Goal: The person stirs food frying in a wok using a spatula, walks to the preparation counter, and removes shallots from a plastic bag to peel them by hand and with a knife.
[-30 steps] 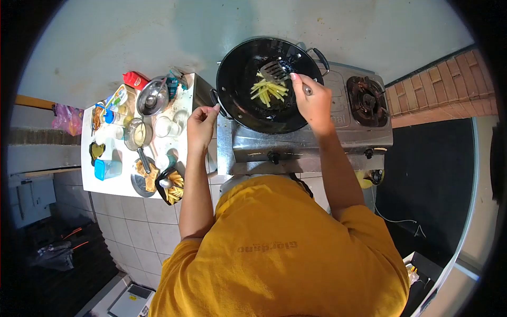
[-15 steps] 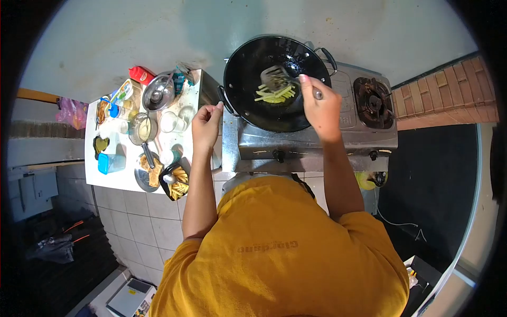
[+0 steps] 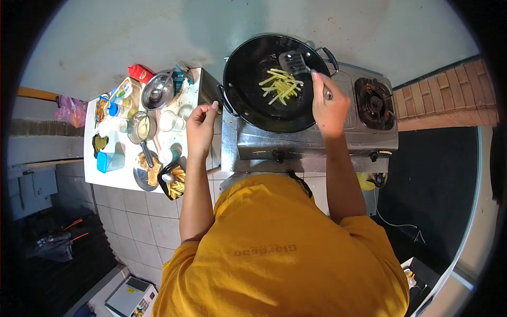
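The right hand (image 3: 331,103) is closed firmly on the handle of a slotted spatula (image 3: 296,63), whose blade sits inside the wok (image 3: 245,103), beside the strips. The left hand (image 3: 202,124) has its fingers curled just beside the wok's left handle (image 3: 222,99); whether it touches or grips anything cannot be told. The pale yellow-green strips (image 3: 281,86) lie in a loose heap near the middle of the wok. In this inspector's judgement, the spatula is light and stiff, best held by its handle; the strips are light, probably slippery and apt to break, so best lifted from beneath; the wok is likely heavy and is properly taken by both side handles. The wok stands on the stove (image 3: 253,142), left of a bare burner (image 3: 375,103). Farther left, a white worktop (image 3: 120,180) carries dishes and food.
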`<state>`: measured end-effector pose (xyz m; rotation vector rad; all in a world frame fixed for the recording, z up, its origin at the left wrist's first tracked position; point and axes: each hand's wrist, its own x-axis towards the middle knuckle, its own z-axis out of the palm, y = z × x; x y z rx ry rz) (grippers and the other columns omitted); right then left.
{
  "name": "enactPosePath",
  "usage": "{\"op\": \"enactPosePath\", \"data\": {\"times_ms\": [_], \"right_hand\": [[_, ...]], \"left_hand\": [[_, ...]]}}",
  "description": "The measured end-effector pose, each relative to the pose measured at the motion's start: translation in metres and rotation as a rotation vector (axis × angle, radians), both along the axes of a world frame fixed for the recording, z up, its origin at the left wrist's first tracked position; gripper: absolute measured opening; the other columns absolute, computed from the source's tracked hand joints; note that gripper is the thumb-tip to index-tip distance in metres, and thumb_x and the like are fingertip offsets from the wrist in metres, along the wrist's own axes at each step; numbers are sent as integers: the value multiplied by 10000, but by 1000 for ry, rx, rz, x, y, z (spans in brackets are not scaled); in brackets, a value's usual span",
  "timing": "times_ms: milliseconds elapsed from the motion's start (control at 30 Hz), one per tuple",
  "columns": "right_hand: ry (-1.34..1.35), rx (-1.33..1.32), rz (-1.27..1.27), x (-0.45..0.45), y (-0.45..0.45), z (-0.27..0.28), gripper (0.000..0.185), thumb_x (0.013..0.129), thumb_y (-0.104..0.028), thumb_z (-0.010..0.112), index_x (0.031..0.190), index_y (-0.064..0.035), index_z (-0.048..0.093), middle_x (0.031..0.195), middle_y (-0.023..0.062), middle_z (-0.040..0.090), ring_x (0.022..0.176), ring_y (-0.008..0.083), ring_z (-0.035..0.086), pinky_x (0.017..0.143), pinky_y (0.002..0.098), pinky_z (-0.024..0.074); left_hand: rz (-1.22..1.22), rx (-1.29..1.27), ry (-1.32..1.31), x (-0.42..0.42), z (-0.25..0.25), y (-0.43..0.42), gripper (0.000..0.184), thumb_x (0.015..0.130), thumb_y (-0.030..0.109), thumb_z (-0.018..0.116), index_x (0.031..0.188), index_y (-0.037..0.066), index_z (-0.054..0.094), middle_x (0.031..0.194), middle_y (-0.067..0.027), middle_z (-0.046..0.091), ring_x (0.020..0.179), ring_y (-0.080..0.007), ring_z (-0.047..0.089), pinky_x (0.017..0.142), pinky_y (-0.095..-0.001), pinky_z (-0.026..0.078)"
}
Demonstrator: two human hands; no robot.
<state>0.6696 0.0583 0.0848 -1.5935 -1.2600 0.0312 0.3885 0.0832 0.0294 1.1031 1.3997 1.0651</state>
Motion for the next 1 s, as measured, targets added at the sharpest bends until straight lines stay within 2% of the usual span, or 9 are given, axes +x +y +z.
{"op": "enactPosePath", "data": {"times_ms": [233, 333, 533, 600, 633, 700, 833, 933, 1000], "right_hand": [[24, -150, -64, 11, 20, -14, 282, 915, -346, 656, 915, -72, 724, 764, 174, 667, 683, 357, 642, 605, 352, 492], [80, -106, 44, 6, 15, -13, 287, 911, -338, 668, 914, -57, 722, 743, 176, 660, 650, 338, 645, 596, 344, 491], [145, -122, 109, 15, -10, 8, 234, 899, -261, 700, 939, -32, 723, 721, 167, 665, 622, 230, 664, 596, 291, 491], [97, -119, 109, 20, -6, 1, 236, 900, -267, 700, 940, -36, 724, 727, 169, 667, 617, 228, 658, 599, 292, 493], [53, -118, 99, 22, -4, -5, 238, 900, -273, 699, 941, -40, 724, 733, 171, 669, 612, 225, 652, 602, 293, 494], [49, -93, 115, 21, 8, -15, 235, 898, -274, 700, 943, -44, 725, 734, 170, 668, 608, 230, 648, 598, 298, 493], [59, -150, 221, 10, 10, -8, 230, 894, -274, 702, 940, -51, 727, 743, 169, 668, 613, 253, 647, 588, 315, 490], [16, -151, 180, 8, 2, 5, 235, 901, -270, 692, 930, -39, 722, 733, 169, 664, 620, 264, 656, 575, 319, 486], [2, -88, 126, 9, 1, 7, 239, 904, -269, 691, 929, -32, 718, 707, 167, 652, 586, 249, 638, 563, 316, 479]], "left_hand": [[-16, 16, -51, 3, -4, -3, 194, 943, 213, 669, 863, 38, 645, 760, 54, 587, 706, -25, 480, 648, -186, 375], [-10, 22, -47, 5, 1, -5, 193, 944, 214, 668, 869, 38, 647, 767, 51, 591, 711, -29, 483, 661, -192, 383], [-15, 77, -18, -2, 8, -6, 192, 951, 208, 659, 868, 35, 651, 794, 34, 614, 738, -40, 492, 684, -200, 392], [5, 75, -2, -3, 2, -5, 209, 958, 257, 647, 858, 73, 658, 697, 97, 481, 634, -11, 362, 567, -194, 268], [4, 75, -2, -4, 2, -6, 209, 958, 257, 647, 858, 73, 658, 697, 97, 481, 634, -11, 362, 567, -194, 268], [-39, 57, -12, -2, 1, -8, 267, 976, 256, 618, 853, 25, 671, 766, 41, 592, 721, -43, 475, 669, -199, 383], [-63, 15, -12, -2, -2, -10, 292, 987, 272, 596, 878, 18, 691, 759, 43, 588, 719, -45, 472, 664, -201, 381], [-15, 56, -88, -2, -2, -10, 271, 978, 282, 609, 967, 31, 710, 708, 86, 502, 633, -15, 368, 562, -186, 270], [20, 76, -22, -5, -2, -11, 281, 982, 261, 601, 995, 11, 729, 803, 20, 636, 724, -51, 503, 687, -203, 413]]}}
